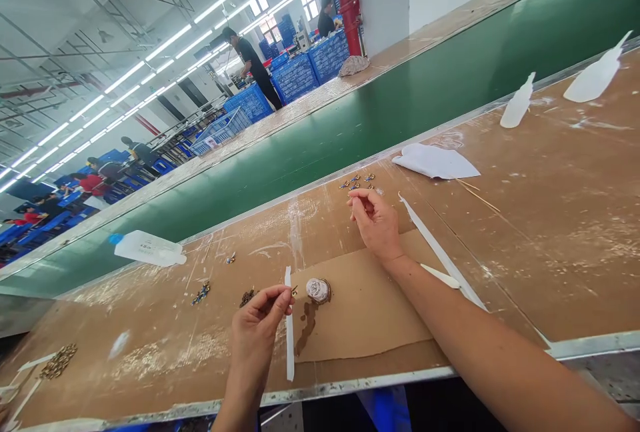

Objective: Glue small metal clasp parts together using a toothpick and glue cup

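Factory hall (pixel 110 25): long rows of ceiling lights are hung above workers in dark and red clothing (pixel 255 65), seen among blue plastic crates (pixel 295 77). Nearer, a long green conveyor belt (pixel 320 135) is bordered by a brown, paper-covered workbench (pixel 565 219) streaked with white marks. On it, a flat tan cardboard sheet (pixel 370 315) is laid, marked by a dark stain (pixel 306 329). Beyond its far right corner, a creased white paper sheet (pixel 437 161) is spread; at left, a translucent white plastic bottle with a blue cap (pixel 150 249) is laid on its side. The right hand (pixel 379 224) is raised with its fingers curled, close to a cluster of small blue-and-gold pieces (pixel 355 183); whether anything is grasped there cannot be told. By the left hand (pixel 257 315), a tiny gold-coloured piece (pixel 295 292) is pinched between thumb and forefinger, just beside a squat, round, white-topped object (pixel 317 291) set on the cardboard.
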